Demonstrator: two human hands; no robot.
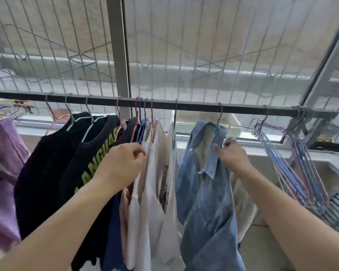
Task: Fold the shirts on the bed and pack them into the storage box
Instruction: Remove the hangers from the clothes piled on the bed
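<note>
The right hand (233,153) pinches the collar of the denim shirt (207,188), which hangs lengthwise straight below its fingers from the rail (194,107) above, while the left hand (123,165), farther away, grips a white shirt (153,192) among the hangers.

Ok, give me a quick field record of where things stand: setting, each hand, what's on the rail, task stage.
setting: clothes rail by a window
left hand: pinches a white shirt
right hand: grips the denim shirt at its collar
also hanging: black printed tee, purple garment, empty hangers
stage: shirts on hangers, none folded; no bed or box in view
</note>
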